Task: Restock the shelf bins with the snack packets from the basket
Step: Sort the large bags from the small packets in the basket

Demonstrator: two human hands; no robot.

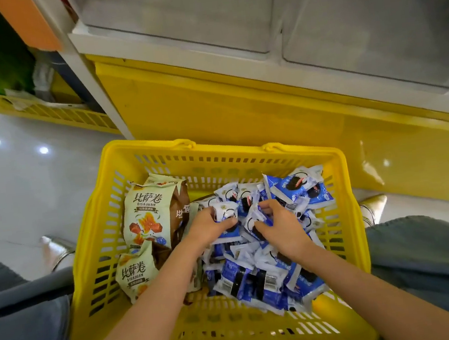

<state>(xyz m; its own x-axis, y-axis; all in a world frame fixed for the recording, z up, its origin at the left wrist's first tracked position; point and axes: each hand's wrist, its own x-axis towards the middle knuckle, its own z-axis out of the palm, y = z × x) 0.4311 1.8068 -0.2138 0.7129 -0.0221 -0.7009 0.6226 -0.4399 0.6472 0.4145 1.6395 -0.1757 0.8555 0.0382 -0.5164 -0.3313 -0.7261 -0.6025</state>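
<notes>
Glossy pale floor tiles (23, 178) are seen under a yellow basket (100, 240), which is set just in front of a shelf unit with a yellow base panel (209, 96). Frosted shelf bins (186, 14) are mounted above that panel; what they contain cannot be made out.

Inside the basket, the right half is filled by a loose heap of small blue-and-white snack packets (272, 279), and two larger beige bags (150, 214) with brown sides are leaned against the left wall. Both hands are lowered into the heap. A single packet (226, 211) is pinched by the left hand (207, 227) between thumb and curled fingers, so its grip is closed on that packet. The grip of the right hand (280, 227) is closed as well, with fingers curled round a bunch of packets (256, 216) near the middle of the pile; how many are held cannot be told.

Knees in blue jeans (25, 318) are seen at either side of the basket, with silver pointed shoes (56, 250) beside its far corners. A second yellow crate (57, 113) is seen at the far left, against the shelving.
</notes>
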